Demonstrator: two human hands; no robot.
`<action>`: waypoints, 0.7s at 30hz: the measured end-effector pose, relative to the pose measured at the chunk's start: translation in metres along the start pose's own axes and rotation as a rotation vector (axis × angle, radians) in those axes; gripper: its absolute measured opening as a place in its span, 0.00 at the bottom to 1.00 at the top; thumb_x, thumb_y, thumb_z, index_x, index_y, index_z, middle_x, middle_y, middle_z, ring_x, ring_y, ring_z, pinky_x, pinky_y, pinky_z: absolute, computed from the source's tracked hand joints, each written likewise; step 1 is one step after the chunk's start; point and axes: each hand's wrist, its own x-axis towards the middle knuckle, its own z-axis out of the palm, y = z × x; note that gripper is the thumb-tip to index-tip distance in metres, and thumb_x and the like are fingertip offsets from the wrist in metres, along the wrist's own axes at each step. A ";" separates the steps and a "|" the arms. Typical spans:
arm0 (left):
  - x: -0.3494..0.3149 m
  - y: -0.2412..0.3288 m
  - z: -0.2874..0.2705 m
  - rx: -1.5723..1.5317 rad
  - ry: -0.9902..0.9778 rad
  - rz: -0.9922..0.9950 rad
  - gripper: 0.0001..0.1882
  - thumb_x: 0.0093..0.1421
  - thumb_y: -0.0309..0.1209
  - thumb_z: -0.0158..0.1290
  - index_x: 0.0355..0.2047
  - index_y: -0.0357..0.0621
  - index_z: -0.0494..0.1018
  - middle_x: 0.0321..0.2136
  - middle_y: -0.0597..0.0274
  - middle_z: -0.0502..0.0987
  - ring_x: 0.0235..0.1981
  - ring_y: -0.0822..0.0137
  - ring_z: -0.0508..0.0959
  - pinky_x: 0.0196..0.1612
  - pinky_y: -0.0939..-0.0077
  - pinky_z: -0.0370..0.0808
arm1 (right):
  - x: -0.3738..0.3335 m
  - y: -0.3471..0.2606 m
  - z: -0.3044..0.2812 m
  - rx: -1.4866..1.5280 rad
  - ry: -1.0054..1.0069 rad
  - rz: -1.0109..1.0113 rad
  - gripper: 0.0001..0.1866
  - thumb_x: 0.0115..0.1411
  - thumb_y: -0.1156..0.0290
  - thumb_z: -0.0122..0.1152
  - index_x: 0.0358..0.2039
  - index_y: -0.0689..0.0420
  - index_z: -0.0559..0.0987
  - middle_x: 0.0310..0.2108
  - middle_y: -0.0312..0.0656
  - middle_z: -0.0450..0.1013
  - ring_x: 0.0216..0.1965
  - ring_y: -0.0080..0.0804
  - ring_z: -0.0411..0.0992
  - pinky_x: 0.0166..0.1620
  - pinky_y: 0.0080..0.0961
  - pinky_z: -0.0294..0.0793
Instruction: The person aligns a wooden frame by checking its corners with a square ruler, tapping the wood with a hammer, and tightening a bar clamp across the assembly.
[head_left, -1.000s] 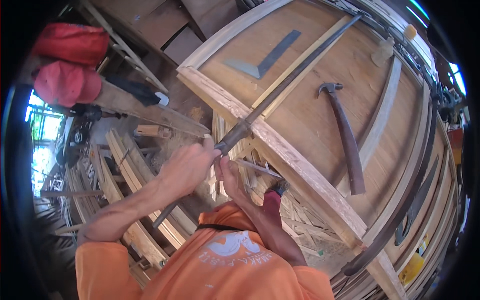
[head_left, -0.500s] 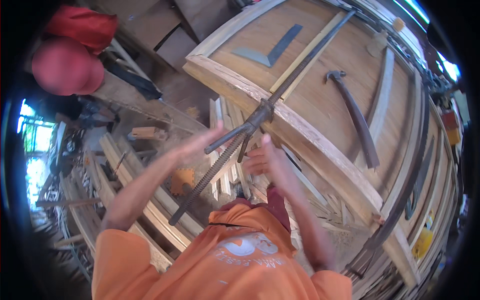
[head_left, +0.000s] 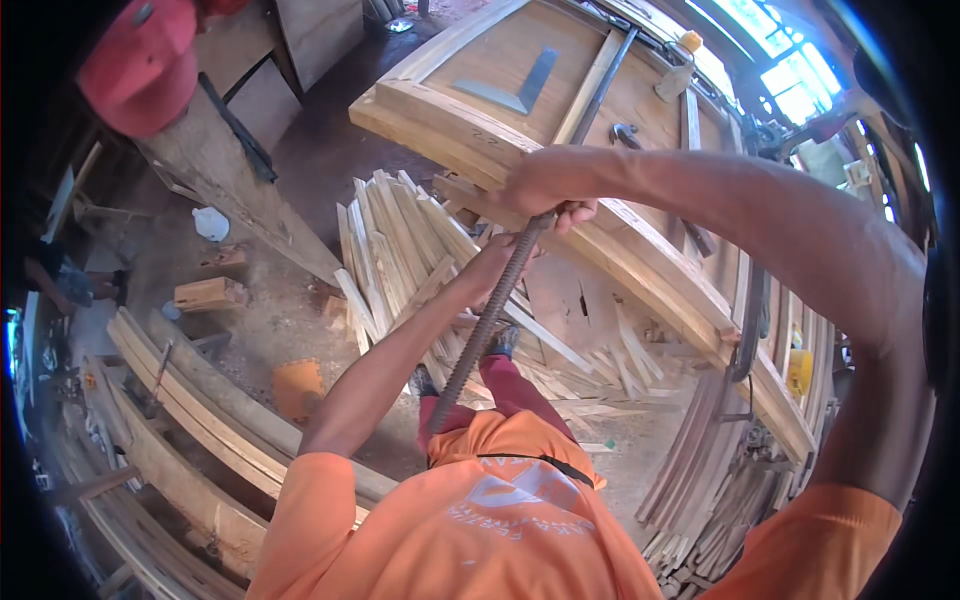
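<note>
Screw clamp [head_left: 491, 320] of dark metal lay across the framed plywood panel [head_left: 430, 103], and its coarse, ridged rod [head_left: 462, 375] stuck out beyond the near edge. At this edge, the right hand [head_left: 548, 188] was curled closed around the clamp's end. The left hand [head_left: 493, 265] was beside the rod, partly hidden; its opening I could not tell. One flat, L-shaped metal square [head_left: 540, 82] lay near the panel's left edge.

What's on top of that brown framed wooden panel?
A grey angled metal square, a long dark metal clamp bar, pale wooden strips, a dark hammer and a cloudy bottle. The right bare forearm hides the hammer's middle and part of the panel.
</note>
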 end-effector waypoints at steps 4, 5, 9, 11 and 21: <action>0.000 0.000 0.009 0.120 0.124 0.051 0.13 0.76 0.34 0.43 0.30 0.54 0.66 0.21 0.81 0.63 0.17 0.85 0.64 0.20 0.87 0.62 | 0.000 0.021 0.011 0.226 0.068 -0.069 0.11 0.63 0.73 0.54 0.24 0.55 0.80 0.18 0.35 0.73 0.18 0.28 0.69 0.19 0.30 0.66; -0.001 0.001 0.012 0.138 0.162 0.071 0.14 0.76 0.34 0.42 0.29 0.55 0.66 0.21 0.81 0.63 0.17 0.86 0.64 0.19 0.87 0.62 | -0.003 0.026 0.015 0.367 0.130 -0.116 0.11 0.63 0.72 0.54 0.24 0.56 0.80 0.17 0.36 0.72 0.17 0.28 0.67 0.18 0.30 0.63; -0.009 -0.001 0.018 0.139 0.179 0.008 0.16 0.75 0.39 0.44 0.27 0.56 0.66 0.19 0.82 0.61 0.16 0.85 0.61 0.19 0.85 0.60 | -0.025 0.031 0.030 0.647 0.206 -0.056 0.12 0.65 0.70 0.56 0.26 0.58 0.80 0.18 0.37 0.73 0.17 0.27 0.68 0.16 0.28 0.61; -0.019 -0.009 0.019 0.056 0.141 -0.040 0.16 0.74 0.42 0.46 0.27 0.56 0.66 0.20 0.81 0.61 0.17 0.84 0.61 0.20 0.84 0.60 | -0.036 0.028 0.041 0.649 0.170 0.026 0.12 0.65 0.69 0.54 0.25 0.58 0.77 0.18 0.37 0.72 0.16 0.26 0.67 0.16 0.28 0.60; -0.044 -0.031 0.015 0.155 0.121 -0.071 0.15 0.73 0.39 0.43 0.38 0.46 0.77 0.26 0.75 0.70 0.26 0.79 0.68 0.32 0.78 0.65 | -0.035 0.014 0.099 1.226 0.154 -0.006 0.14 0.68 0.66 0.52 0.27 0.60 0.76 0.21 0.40 0.71 0.19 0.31 0.73 0.23 0.32 0.80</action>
